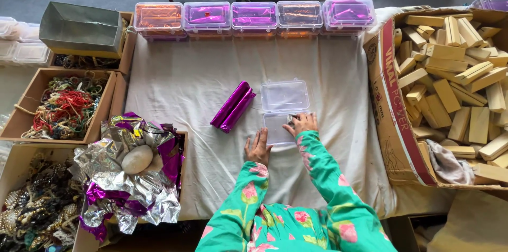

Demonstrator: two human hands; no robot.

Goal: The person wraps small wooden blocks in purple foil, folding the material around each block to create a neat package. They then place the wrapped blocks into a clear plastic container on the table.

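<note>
My left hand (258,149) rests flat, fingers open, at the near-left corner of the open clear box (283,110), right hand (301,123) curled on its tray; two purple rolls (233,106) lie left, slanting away, nearer the left.

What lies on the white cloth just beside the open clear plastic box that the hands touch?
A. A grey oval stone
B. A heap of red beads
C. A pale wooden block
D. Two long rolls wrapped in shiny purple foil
D: the two purple foil rolls lie on the white cloth left of the open clear plastic box.
</note>
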